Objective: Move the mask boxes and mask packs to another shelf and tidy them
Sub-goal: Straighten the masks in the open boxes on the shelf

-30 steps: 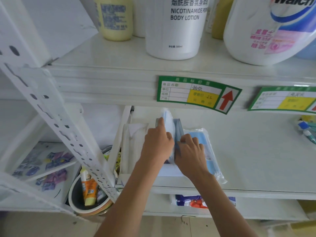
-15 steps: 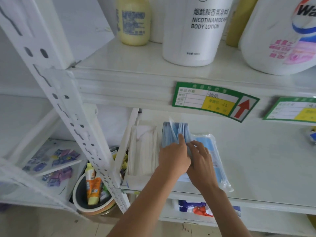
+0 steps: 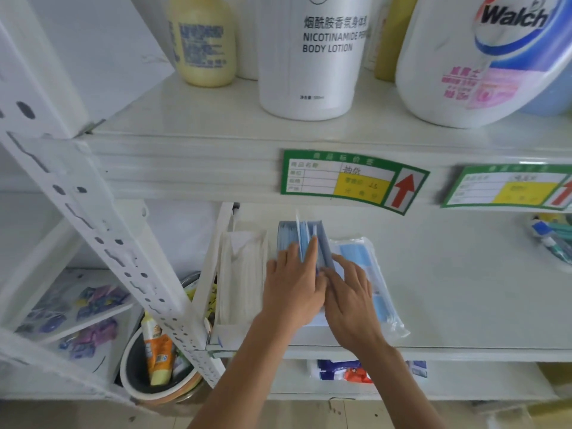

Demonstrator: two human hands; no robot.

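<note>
Both hands on middle shelf [image 3: 448, 292], under shelf with big bottles. Left hand [image 3: 294, 292] lies flat on blue mask stack [image 3: 305, 239], fingers straight, pushing between masks. Right hand [image 3: 351, 300] just beside it, fingers straight, pressing stack's right side. Stack stands on edge. White mask box [image 3: 241, 274] touches stack on left. Clear mask pack [image 3: 371, 274] lies flat on right, partly under right hand.

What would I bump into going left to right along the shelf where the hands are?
White mask box → upright blue mask packs under the left hand → right hand → flat blue mask pack → toothbrushes.
</note>
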